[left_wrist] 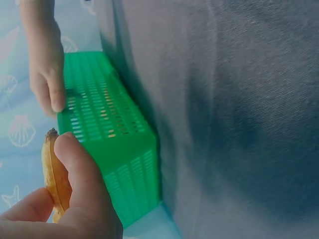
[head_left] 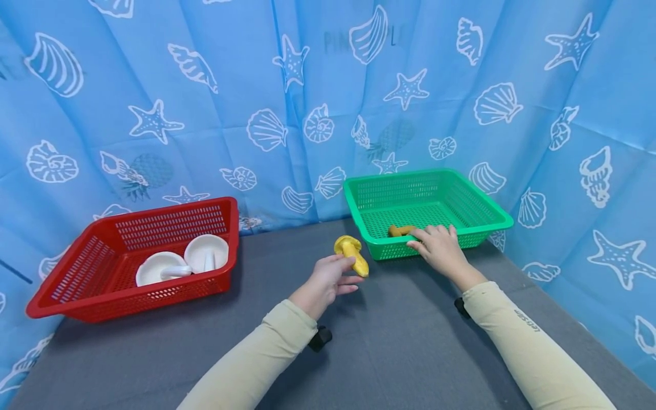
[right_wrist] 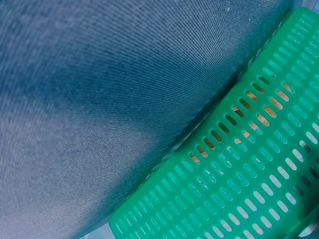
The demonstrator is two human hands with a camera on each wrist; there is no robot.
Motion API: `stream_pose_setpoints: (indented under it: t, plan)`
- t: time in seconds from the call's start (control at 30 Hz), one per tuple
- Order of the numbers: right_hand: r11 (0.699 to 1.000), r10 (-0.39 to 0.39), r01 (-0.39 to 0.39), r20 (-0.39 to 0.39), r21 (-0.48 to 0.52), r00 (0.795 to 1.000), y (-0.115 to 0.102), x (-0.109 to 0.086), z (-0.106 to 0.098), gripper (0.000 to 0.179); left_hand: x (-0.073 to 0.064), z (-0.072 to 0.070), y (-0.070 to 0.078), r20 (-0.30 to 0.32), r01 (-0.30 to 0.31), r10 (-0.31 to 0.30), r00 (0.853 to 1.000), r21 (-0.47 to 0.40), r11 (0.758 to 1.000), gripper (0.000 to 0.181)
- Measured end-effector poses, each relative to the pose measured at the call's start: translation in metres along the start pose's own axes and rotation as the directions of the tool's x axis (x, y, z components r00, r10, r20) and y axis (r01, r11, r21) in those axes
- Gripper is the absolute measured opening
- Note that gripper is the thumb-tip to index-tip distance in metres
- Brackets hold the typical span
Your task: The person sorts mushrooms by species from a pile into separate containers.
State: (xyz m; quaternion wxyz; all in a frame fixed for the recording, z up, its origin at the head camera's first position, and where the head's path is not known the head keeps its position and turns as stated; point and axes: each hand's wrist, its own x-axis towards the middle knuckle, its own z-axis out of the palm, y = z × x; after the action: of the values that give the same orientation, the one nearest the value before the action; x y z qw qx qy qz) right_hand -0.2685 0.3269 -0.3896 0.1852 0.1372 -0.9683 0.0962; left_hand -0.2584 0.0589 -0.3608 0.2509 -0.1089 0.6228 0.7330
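Observation:
My left hand (head_left: 330,281) pinches a yellow mushroom-shaped piece (head_left: 352,254) between thumb and fingers, above the table just left of the green basket (head_left: 376,249). In the left wrist view the yellow piece (left_wrist: 56,174) has a dark tip and a ridge along it. Over the near rim of the basket hangs my right hand (head_left: 442,249), fingers loosely bent. Close by its fingertips in the head view, a brown mushroom-shaped piece (head_left: 398,230) lies inside the basket; the hand partly covers it. Through the basket's slots (right_wrist: 264,119), brown patches show in the right wrist view.
A red basket (head_left: 154,296) stands at the left, holding two white mushroom-shaped pieces (head_left: 160,267) with round caps. Both baskets rest on a grey cloth-covered table (head_left: 389,341). Behind hangs a blue curtain (head_left: 287,165) with white shells and starfish.

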Motion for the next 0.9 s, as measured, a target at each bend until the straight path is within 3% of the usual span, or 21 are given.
stream_pose_setpoints:
  t: [0.43, 0.9]
  plan:
    - [1.000, 0.004, -0.004, -0.007, -0.009, 1.000, 0.001, -0.001, -0.001, 0.042, 0.001, 0.012, 0.021, 0.022, -0.006, 0.007, 1.000, -0.033, 0.999, 0.046]
    - [1.000, 0.020, -0.020, 0.001, -0.003, 1.000, 0.000, -0.001, 0.001, 0.041, 0.016, 0.028, 0.035, 0.026, -0.074, 0.075, 0.997, -0.039, 0.996, 0.050]
